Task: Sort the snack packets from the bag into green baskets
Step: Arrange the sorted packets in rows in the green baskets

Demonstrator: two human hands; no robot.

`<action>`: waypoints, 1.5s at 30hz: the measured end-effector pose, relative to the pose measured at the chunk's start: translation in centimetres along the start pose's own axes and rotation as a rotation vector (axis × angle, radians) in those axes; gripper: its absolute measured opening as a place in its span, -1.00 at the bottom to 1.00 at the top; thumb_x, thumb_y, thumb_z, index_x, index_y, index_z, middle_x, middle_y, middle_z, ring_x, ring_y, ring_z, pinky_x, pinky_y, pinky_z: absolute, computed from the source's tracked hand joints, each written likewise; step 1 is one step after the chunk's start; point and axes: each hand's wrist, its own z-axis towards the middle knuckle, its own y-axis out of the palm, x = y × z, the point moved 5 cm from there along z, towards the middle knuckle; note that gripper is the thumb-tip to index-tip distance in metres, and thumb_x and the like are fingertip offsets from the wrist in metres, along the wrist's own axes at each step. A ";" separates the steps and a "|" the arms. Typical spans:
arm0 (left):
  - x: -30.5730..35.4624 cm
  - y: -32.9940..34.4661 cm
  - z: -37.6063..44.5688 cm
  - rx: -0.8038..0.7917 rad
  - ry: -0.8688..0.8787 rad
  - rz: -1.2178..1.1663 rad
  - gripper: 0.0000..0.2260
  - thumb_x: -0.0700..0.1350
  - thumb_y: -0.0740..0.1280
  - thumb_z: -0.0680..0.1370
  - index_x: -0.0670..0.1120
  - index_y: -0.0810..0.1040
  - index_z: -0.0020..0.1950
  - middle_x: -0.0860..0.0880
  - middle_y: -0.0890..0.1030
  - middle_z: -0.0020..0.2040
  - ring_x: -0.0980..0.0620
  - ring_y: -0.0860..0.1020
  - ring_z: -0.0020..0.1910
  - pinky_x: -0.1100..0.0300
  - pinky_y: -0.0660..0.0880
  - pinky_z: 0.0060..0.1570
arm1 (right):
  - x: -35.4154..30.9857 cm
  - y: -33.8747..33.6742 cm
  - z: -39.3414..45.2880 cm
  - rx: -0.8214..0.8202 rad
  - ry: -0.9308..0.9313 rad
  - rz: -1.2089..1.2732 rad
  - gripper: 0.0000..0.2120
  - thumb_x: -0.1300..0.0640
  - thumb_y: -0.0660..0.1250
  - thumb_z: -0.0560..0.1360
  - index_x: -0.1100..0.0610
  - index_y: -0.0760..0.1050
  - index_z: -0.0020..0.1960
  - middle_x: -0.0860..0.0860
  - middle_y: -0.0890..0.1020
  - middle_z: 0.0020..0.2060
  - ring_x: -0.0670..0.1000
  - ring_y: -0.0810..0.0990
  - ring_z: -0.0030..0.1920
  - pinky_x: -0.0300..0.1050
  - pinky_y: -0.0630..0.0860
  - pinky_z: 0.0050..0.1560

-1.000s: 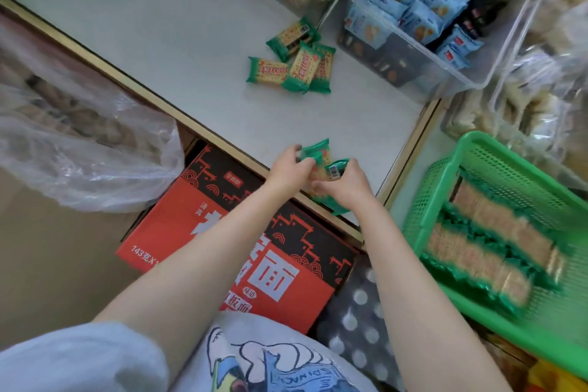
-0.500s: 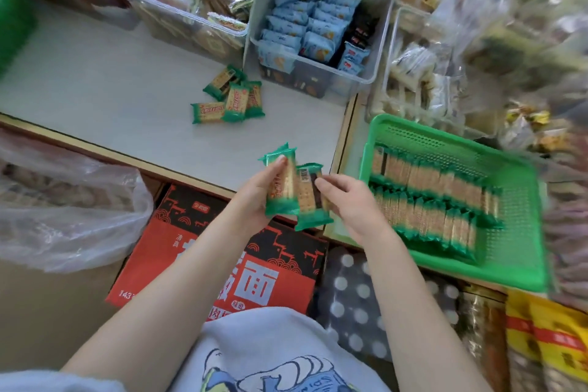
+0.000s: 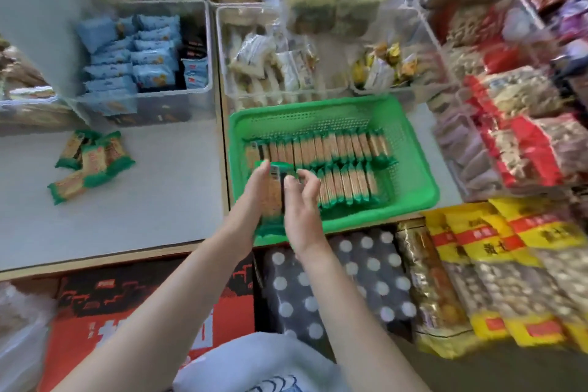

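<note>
Left hand (image 3: 254,197) and right hand (image 3: 300,200) now clamp packet stack (image 3: 271,197) between them, moved from tabletop (image 3: 127,216) edge to over green basket (image 3: 420,181); placing next.

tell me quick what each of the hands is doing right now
Left hand: holds a stack of green-edged biscuit packets over the green plastic basket.
Right hand: fingers curled against the same stack, steadying it.
</note>
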 end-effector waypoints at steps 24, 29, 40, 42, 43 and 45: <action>-8.4 7.4 7.0 0.242 0.275 1.145 -0.47 0.14 0.00 0.71 -0.15 0.37 -0.33 -0.08 0.41 -0.42 -0.05 0.34 -0.45 0.11 0.18 -0.44 | 8.7 -23.9 13.9 0.337 0.255 -1.085 -0.12 -0.11 0.42 0.53 0.29 0.03 0.58 0.23 0.45 0.40 0.23 0.56 0.28 0.09 0.57 0.06; -8.6 7.5 7.1 0.235 0.305 1.173 -0.45 0.14 -0.02 0.71 -0.17 0.46 -0.28 -0.12 0.49 -0.39 -0.09 0.42 -0.42 0.12 0.21 -0.45 | 8.6 -24.2 14.0 0.289 0.262 -1.153 -0.16 -0.10 0.35 0.58 0.32 0.02 0.59 0.24 0.48 0.38 0.24 0.56 0.28 0.05 0.54 -0.03; -8.6 8.2 7.1 0.223 0.392 1.317 -0.54 0.07 0.02 0.71 -0.08 0.33 -0.34 -0.01 0.42 -0.41 0.01 0.36 -0.45 0.11 0.25 -0.48 | 9.3 -23.8 14.0 0.217 0.328 -1.254 -0.13 -0.26 0.26 0.57 0.29 0.03 0.59 0.18 0.61 0.19 0.19 0.64 0.08 -0.06 0.43 -0.31; -8.6 8.1 7.1 0.222 0.390 1.335 -0.55 0.05 0.03 0.71 -0.08 0.34 -0.33 -0.02 0.43 -0.40 0.01 0.36 -0.43 0.10 0.27 -0.47 | 9.5 -23.9 14.3 0.196 0.327 -1.207 -0.16 -0.29 0.23 0.58 0.27 0.07 0.59 0.22 0.56 0.27 0.22 0.62 0.13 -0.05 0.46 -0.28; -8.7 8.1 7.2 0.225 0.390 1.337 -0.56 0.05 0.04 0.70 -0.08 0.34 -0.33 -0.02 0.43 -0.40 0.00 0.36 -0.43 0.09 0.27 -0.46 | 9.4 -23.9 14.5 0.207 0.311 -1.172 -0.17 -0.29 0.23 0.58 0.27 0.10 0.58 0.23 0.52 0.32 0.23 0.60 0.19 -0.04 0.47 -0.24; -8.7 8.2 7.3 0.236 0.403 1.340 -0.56 0.04 0.05 0.70 -0.09 0.34 -0.34 -0.02 0.44 -0.40 0.00 0.36 -0.43 0.09 0.26 -0.47 | 8.6 -23.8 14.3 0.309 0.203 -1.144 -0.28 -0.24 0.25 0.59 0.26 0.24 0.49 0.22 0.50 0.32 0.20 0.56 0.22 -0.01 0.48 -0.13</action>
